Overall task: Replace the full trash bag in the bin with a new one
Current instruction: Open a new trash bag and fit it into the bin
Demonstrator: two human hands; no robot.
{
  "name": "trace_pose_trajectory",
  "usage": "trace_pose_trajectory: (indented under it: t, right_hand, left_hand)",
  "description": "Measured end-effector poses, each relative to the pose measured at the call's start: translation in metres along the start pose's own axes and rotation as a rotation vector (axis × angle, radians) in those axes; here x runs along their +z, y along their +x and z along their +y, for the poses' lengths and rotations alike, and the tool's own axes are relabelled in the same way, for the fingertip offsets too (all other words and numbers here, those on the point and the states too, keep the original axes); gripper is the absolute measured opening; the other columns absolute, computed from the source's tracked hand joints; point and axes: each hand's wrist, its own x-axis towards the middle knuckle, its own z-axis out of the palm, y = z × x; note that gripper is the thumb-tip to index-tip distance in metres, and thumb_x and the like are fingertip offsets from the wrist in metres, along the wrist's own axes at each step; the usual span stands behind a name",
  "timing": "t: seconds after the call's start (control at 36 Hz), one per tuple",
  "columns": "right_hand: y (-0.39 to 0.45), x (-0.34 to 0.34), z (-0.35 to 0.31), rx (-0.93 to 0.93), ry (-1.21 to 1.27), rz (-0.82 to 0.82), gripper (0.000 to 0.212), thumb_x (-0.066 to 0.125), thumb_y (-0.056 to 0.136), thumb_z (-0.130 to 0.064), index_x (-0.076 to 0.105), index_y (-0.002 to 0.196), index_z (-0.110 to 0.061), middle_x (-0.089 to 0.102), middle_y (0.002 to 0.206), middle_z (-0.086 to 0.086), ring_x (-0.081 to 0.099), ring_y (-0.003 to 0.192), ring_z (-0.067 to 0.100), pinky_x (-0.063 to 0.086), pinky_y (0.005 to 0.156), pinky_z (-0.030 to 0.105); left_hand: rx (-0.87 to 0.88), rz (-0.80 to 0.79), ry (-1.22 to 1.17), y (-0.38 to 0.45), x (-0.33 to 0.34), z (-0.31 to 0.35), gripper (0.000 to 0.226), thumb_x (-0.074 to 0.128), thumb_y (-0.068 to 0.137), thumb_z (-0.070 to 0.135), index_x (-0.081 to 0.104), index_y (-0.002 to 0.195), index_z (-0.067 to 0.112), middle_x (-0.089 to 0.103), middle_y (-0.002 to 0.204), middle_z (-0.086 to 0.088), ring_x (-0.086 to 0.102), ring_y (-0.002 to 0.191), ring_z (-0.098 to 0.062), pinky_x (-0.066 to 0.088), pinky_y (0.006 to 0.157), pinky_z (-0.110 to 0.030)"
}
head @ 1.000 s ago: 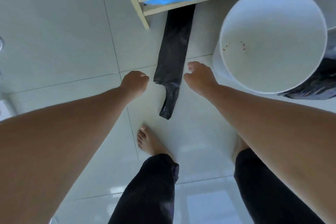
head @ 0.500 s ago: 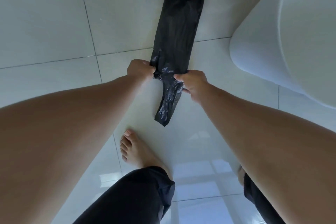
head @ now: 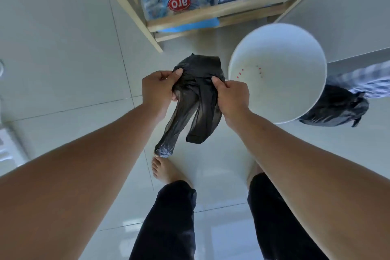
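A new black trash bag [head: 195, 99] hangs bunched in the air between my hands, its two handle loops dangling toward my feet. My left hand [head: 158, 86] pinches its left edge and my right hand [head: 232, 95] pinches its right edge. Just to the right stands the white round bin [head: 312, 69], with no bag in it and a few red specks on its inner wall. Behind the bin on the right, the full black trash bag [head: 335, 105] lies tied on the floor.
A wooden shelf [head: 211, 12] with a blue packet and a kettle box stands straight ahead. A striped cloth [head: 367, 80] lies at the right edge. My bare feet and dark trousers are below on the glossy tiled floor [head: 63, 69].
The new bag lay flat on the floor; both hands gripped its near end and lifted it. It now hangs gathered between them, and the view has risen.
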Motion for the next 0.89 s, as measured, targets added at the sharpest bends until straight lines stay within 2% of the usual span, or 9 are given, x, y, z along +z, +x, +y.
trace_pose_trajectory:
  t: [0.11,0.19,0.25,0.39,0.56,0.61,0.69,0.81,0.89]
  right_hand:
    - [-0.005,-0.054,-0.035,-0.017,-0.045,-0.026,0.054,0.068,0.088,-0.034,0.035,0.049,-0.017,0.034,0.051,0.003,0.033,0.05,0.021,0.025,0.052,0.029]
    - [-0.005,-0.087,-0.048,0.03,0.048,-0.121,0.023,0.075,0.084,-0.017,0.062,0.067,-0.01,0.061,0.073,0.013,0.059,0.066,0.024,0.052,0.062,0.034]
    - [-0.004,-0.105,-0.053,0.018,0.089,-0.13,0.02,0.079,0.08,-0.018,0.065,0.073,-0.006,0.064,0.076,0.014,0.062,0.066,0.025,0.057,0.064,0.033]
    - [-0.002,-0.129,-0.049,0.016,0.092,-0.102,0.039,0.082,0.074,-0.038,0.069,0.08,-0.002,0.055,0.07,0.013,0.055,0.061,0.023,0.049,0.062,0.033]
    - [0.001,-0.14,-0.028,0.125,0.316,-0.268,0.014,0.078,0.077,-0.001,0.068,0.086,-0.005,0.071,0.086,0.011,0.067,0.082,0.026,0.057,0.088,0.041]
    - [-0.001,-0.14,-0.023,0.133,0.359,-0.259,0.015,0.082,0.075,-0.01,0.069,0.081,-0.007,0.071,0.086,0.013,0.067,0.083,0.026,0.055,0.093,0.046]
    - [-0.006,-0.142,-0.021,0.158,0.405,-0.215,0.022,0.079,0.081,-0.025,0.068,0.078,-0.005,0.067,0.087,0.016,0.065,0.081,0.027,0.057,0.089,0.048]
    - [-0.004,-0.153,-0.015,0.355,0.891,-0.165,0.034,0.067,0.09,-0.03,0.066,0.104,0.001,0.071,0.103,0.017,0.07,0.09,0.03,0.06,0.079,0.042]
    - [-0.002,-0.164,-0.014,0.413,1.282,-0.222,0.025,0.044,0.099,-0.011,0.06,0.109,0.005,0.071,0.095,0.021,0.07,0.086,0.036,0.061,0.073,0.044]
  left_hand:
    - [0.176,-0.187,0.225,-0.025,0.002,0.053,0.022,0.084,0.072,0.024,0.072,0.073,0.005,0.061,0.051,-0.004,0.048,0.032,-0.012,0.039,0.038,-0.018]
    - [0.247,-0.355,0.447,-0.035,0.005,0.076,0.018,0.085,0.071,0.025,0.076,0.083,0.016,0.069,0.068,0.007,0.062,0.057,-0.003,0.045,0.057,-0.014]
    - [0.309,-0.4,0.631,-0.041,0.01,0.085,0.018,0.08,0.077,0.03,0.077,0.092,0.02,0.07,0.08,0.009,0.062,0.072,0.001,0.041,0.066,-0.01]
    - [0.331,-0.355,0.68,-0.055,0.036,0.092,0.025,0.069,0.087,0.038,0.075,0.088,0.013,0.069,0.077,-0.002,0.057,0.064,-0.008,0.039,0.058,-0.015]
    - [0.353,-0.308,0.699,-0.068,0.067,0.087,0.016,0.065,0.091,0.021,0.072,0.096,0.007,0.069,0.085,-0.008,0.059,0.066,-0.012,0.041,0.056,-0.011]
    - [0.367,-0.315,0.696,-0.07,0.07,0.083,0.013,0.066,0.089,0.014,0.074,0.098,0.007,0.073,0.091,-0.014,0.064,0.078,-0.02,0.042,0.065,-0.016]
    - [0.335,-0.279,0.612,-0.074,0.075,0.082,0.02,0.077,0.08,0.024,0.077,0.09,0.007,0.074,0.084,-0.012,0.061,0.07,-0.015,0.042,0.061,-0.012]
    - [0.265,-0.225,0.637,-0.078,0.079,0.083,0.052,0.074,0.077,0.05,0.07,0.072,-0.002,0.06,0.064,-0.014,0.05,0.057,-0.017,0.036,0.052,-0.022]
    - [0.246,-0.242,0.649,-0.081,0.08,0.084,0.066,0.063,0.085,0.055,0.059,0.071,-0.009,0.046,0.06,-0.015,0.043,0.056,-0.02,0.032,0.054,-0.028]
